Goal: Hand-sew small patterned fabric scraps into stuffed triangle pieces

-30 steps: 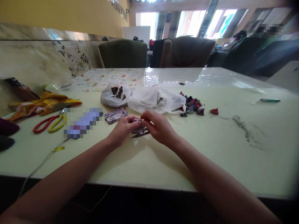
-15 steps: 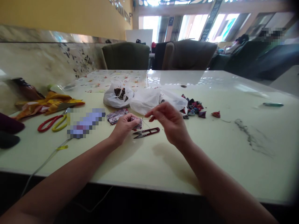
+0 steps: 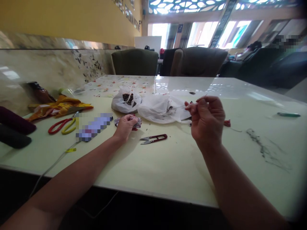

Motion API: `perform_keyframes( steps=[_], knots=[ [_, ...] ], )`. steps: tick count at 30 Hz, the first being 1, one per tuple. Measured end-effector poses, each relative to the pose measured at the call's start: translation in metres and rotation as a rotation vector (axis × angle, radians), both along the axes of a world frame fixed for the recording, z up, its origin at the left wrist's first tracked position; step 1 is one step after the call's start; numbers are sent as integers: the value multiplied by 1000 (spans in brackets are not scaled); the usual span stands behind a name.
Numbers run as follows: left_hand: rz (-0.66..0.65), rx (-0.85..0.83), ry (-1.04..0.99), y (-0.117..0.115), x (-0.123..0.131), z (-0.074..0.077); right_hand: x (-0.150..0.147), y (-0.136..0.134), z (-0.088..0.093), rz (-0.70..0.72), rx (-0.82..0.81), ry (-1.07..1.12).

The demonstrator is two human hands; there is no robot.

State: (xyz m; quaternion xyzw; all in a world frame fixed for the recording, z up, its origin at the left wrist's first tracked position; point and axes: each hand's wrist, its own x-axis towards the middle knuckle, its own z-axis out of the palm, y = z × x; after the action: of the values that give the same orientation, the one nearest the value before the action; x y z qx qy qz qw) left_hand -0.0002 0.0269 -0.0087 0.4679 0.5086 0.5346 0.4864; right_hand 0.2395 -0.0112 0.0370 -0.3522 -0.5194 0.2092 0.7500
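My left hand [image 3: 125, 127] pinches a small patterned cloth piece [image 3: 136, 122] above the table. To the right, my right hand [image 3: 208, 119] is raised with its fingers pinched on a needle [image 3: 205, 95], of which a thin tip shows. A taut thread [image 3: 165, 110] runs between the cloth and my right hand. Small thread snips [image 3: 153, 138] with dark red handles lie on the table between my hands. Behind them sit a white plastic bag [image 3: 124, 101] with dark grains inside and a flatter white bag [image 3: 155, 111].
Red and yellow scissors [image 3: 57, 126], a blurred-out phone-like item [image 3: 94, 126] with a cable and orange-yellow cloth [image 3: 59, 107] lie at left. Thread scraps [image 3: 257, 142] and a green pen-like item [image 3: 288, 114] are at right. Chairs [image 3: 135, 61] stand behind the table [image 3: 168, 179].
My right hand has moved right and away from my left hand, and the thread between them is drawn out long. The view has shifted slightly. My left hand still holds the cloth.
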Motion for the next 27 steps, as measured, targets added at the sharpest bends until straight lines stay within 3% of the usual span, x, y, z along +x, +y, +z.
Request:
perform_keyframes(
  steps=[4,8,10,15,18,22,27],
  knots=[
    [-3,-2,-2,1,-1,-1,-6,-7,1,-264,76,-130],
    [-9,-1,-7,1,-1,-1,-13,-17,4,-301,48,-277],
    [-39,0,-16,-1,-1,-1,-16,-17,2,-230,-8,-315],
    [-215,2,-44,-9,4,0,-29,-8,-15,259,-454,-254],
    [-334,4,-55,-16,9,1,-40,-6,-26,419,-619,-270],
    [-443,35,-48,-23,14,2,-49,-7,-34,534,-656,-257],
    [-432,-37,-119,-27,16,3,-49,-7,-35,479,-602,-329]
  ],
)
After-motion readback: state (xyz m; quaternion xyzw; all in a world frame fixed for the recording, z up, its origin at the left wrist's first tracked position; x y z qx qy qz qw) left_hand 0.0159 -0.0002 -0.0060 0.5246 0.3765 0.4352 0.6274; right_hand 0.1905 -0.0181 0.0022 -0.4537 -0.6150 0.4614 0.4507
